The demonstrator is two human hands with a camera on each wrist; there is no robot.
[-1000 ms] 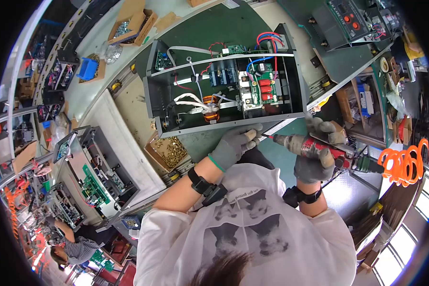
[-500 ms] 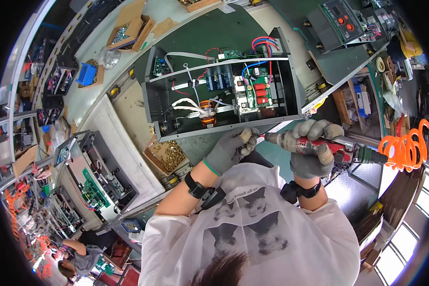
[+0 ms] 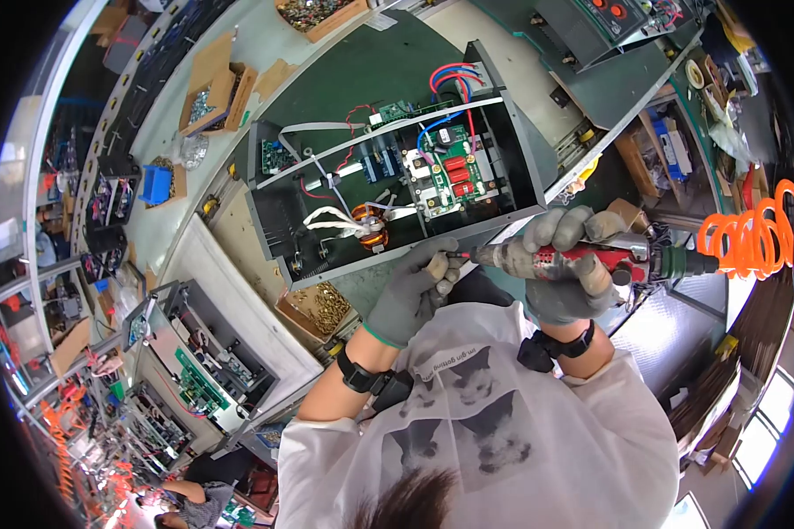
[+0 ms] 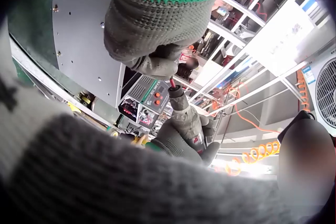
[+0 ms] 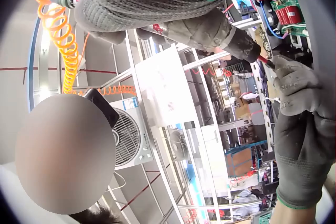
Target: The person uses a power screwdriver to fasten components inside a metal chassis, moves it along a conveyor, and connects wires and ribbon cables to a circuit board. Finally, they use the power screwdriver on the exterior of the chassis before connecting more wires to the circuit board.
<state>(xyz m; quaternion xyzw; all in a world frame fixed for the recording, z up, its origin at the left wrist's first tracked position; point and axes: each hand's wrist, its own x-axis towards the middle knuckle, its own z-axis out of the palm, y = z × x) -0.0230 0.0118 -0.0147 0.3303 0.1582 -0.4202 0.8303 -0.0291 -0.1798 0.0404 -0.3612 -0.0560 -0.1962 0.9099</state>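
Observation:
My gloved right hand (image 3: 563,298) grips a red and grey air screwdriver (image 3: 513,258) from below, its fingers curled over the body. The tool lies nearly level, bit toward the left. My gloved left hand (image 3: 408,298) pinches the tip of the red screwdriver bit (image 4: 172,82) between thumb and fingers; whether a screw sits there I cannot tell. Both hands are just in front of an open dark metal case (image 3: 269,216), near its front edge. Inside the case are a green circuit board (image 3: 441,187) with red parts, a copper coil (image 3: 375,236) and loose wires.
A cardboard box (image 3: 293,319) of brass screws stands left of the case. An orange coiled hose (image 3: 759,231) runs off right, behind the screwdriver. A blue bin (image 3: 156,185) lies farther left, a control unit (image 3: 582,33) at the back right. Another open case (image 3: 251,353) stands at the left.
The right hand's fingers have closed over the screwdriver, which has swung more level and moved left. The left hand has stayed close at the bit tip. The case appears farther left in view.

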